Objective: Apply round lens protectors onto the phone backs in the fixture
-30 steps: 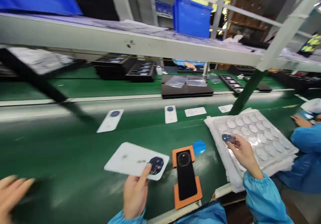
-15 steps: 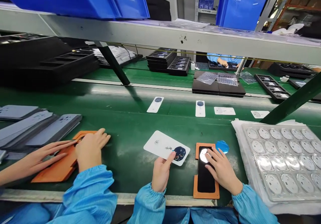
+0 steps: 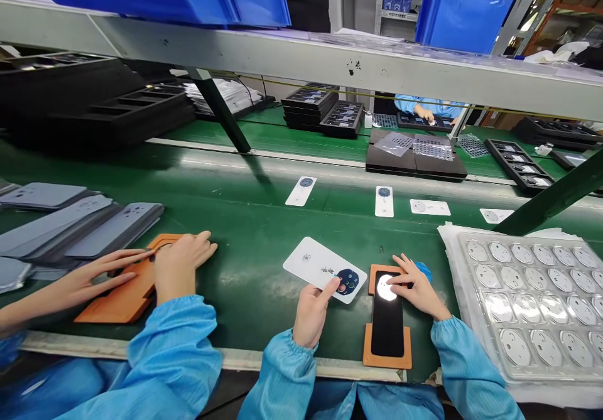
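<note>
My left hand [image 3: 315, 312] holds a white card [image 3: 313, 262] with a dark blue round patch, its thumb on the patch. To the right, a black phone-shaped panel [image 3: 387, 329] lies in an orange fixture [image 3: 387, 361]. A bright round white disc [image 3: 386, 287] is near the panel's top. My right hand [image 3: 417, 286] reaches over the fixture's upper right, thumb and a finger at the disc's edge, other fingers spread. Whether it grips the disc is unclear. A blue round film [image 3: 424, 270] lies partly hidden behind this hand.
A co-worker's hands work at another orange fixture [image 3: 115, 297] on the left, beside stacked grey panels [image 3: 110, 231]. A clear tray [image 3: 532, 310] of round discs stands right. Several cards, one upright [image 3: 384, 206], lie ahead. A metal shelf beam [image 3: 292, 59] crosses above, with slanted dark posts [image 3: 223, 112].
My right hand has lifted its spread fingers off the panel and drawn them together near the disc's edge. The view has shifted slightly; my left hand still holds the card.
</note>
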A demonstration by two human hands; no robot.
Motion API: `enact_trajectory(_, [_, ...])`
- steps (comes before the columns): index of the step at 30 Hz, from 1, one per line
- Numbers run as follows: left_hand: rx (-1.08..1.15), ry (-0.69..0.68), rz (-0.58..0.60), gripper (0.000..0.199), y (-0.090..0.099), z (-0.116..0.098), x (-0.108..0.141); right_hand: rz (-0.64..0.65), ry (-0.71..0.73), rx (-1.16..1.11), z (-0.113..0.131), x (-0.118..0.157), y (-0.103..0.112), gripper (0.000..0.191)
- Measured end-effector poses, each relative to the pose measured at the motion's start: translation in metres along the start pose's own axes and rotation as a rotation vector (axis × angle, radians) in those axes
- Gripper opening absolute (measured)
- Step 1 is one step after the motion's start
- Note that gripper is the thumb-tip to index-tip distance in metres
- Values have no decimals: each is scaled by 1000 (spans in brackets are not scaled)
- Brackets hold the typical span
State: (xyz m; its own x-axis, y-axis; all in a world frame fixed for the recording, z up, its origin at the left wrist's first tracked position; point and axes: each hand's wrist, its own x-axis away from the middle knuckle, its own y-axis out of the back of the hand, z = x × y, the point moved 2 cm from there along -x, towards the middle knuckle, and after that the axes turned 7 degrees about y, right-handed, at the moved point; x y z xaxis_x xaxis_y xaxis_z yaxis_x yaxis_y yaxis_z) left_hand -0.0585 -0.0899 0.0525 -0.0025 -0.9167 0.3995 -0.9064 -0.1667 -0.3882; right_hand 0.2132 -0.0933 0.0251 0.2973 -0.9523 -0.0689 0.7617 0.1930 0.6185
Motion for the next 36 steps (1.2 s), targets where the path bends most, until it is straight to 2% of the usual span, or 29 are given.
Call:
enact_trajectory(5, [26,17,-11,53,-1,0,2,-30,9,-16,-3,-2,-3,27])
enact_trajectory(11, [0,9,18,51,-6,1,3,-25,81,25,7,-6,-6,38])
enact_trajectory(19, [27,8,-7,50,1,2,5,-63,76,122,7,7,-9,27])
enact_trajectory(22, [11,-17,-35,49,2,4,3,-196,141,212,25,17,-9,26])
enact_trajectory(25, [-58,-74,-68,42,-7,9,3,-379,206,118,63,22,-12,23])
enact_trajectory(29, [3,-146,-76,42,-30,19,9,-367,250,-123,110,16,-29,16])
enact_trajectory(32, [22,-145,-69,44,-41,26,13,-434,217,-146,119,8,-40,14])
enact_trajectory(36, [-145,-151,50,50,-45,29,17,-533,192,-64,115,3,-42,11])
